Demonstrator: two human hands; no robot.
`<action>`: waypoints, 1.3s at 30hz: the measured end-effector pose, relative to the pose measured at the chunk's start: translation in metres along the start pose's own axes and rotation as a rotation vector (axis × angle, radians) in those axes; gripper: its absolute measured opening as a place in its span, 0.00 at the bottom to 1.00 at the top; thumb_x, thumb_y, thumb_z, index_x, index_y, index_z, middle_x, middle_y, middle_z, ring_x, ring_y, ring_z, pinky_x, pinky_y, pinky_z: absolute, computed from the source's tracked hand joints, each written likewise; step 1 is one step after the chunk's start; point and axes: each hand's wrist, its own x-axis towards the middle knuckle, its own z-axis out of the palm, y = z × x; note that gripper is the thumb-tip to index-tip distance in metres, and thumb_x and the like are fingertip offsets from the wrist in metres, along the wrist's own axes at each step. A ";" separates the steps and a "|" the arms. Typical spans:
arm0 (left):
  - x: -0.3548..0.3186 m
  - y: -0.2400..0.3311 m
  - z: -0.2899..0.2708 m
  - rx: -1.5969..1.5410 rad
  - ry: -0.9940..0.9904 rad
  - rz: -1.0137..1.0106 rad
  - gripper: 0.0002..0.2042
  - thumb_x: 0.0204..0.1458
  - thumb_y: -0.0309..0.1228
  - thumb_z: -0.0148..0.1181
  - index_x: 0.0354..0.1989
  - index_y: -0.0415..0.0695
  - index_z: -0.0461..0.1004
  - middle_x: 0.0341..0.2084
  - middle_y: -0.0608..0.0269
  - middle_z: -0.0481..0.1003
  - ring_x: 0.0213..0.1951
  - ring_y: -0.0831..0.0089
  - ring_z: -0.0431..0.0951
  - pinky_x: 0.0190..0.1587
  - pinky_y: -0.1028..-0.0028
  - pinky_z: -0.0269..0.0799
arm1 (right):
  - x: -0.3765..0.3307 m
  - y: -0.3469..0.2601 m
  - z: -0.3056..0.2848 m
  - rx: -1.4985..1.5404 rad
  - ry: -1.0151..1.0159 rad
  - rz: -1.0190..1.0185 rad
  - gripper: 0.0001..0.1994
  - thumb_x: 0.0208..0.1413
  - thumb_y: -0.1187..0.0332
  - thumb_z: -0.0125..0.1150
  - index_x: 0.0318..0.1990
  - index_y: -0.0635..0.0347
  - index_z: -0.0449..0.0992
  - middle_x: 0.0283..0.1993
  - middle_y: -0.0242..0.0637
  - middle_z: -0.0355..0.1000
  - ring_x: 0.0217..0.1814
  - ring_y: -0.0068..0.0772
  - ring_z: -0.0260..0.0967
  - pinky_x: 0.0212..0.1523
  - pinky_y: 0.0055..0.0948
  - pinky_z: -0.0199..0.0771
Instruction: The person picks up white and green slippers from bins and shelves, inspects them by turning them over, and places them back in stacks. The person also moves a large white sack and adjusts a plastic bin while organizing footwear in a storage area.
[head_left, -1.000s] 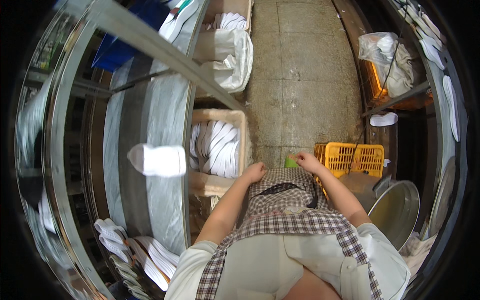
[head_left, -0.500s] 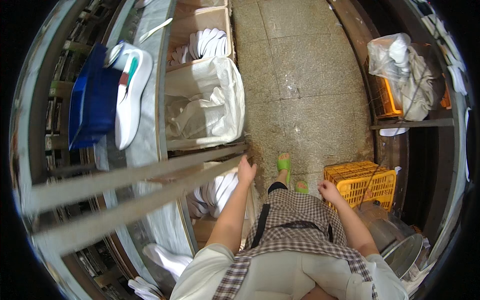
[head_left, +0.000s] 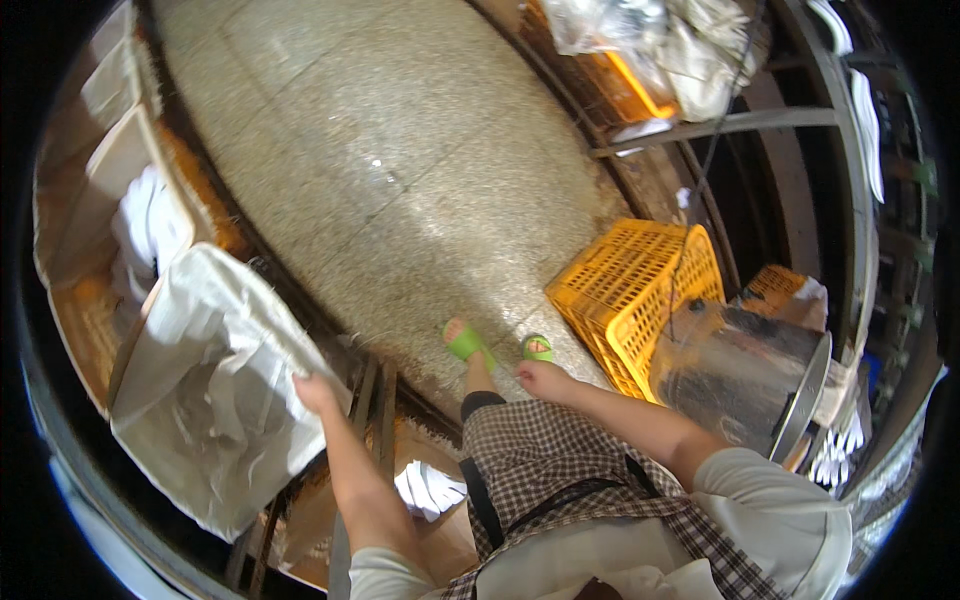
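The person's left hand is at the right-hand rim of a deep bin lined with crinkled, translucent white plastic sheeting, which stands at the left, beside the floor; its fingertips lie at the liner's edge, but I cannot tell whether they pinch the sheeting or merely rest against it. The right hand hangs apart from everything around it, in front of the apron, its fingers loosely curled in toward the palm, with nothing seen in it. Just beyond the right hand is a foot in a lime-green open-toed sandal, and to its right sits a yellow slatted plastic crate, near but apart. White shoe soles lie in a box below the left forearm, and more white soles fill part of the pale bin adjoining the lined one.
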 end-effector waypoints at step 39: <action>-0.248 0.043 -0.248 -0.190 -0.698 0.841 0.15 0.44 0.30 0.58 0.42 0.40 0.69 0.33 0.45 0.74 0.39 0.50 0.73 0.42 0.60 0.67 | -0.102 -0.262 -0.007 0.654 0.624 -0.419 0.35 0.42 0.78 0.55 0.54 0.78 0.38 0.53 0.62 0.48 0.58 0.51 0.52 0.60 0.38 0.53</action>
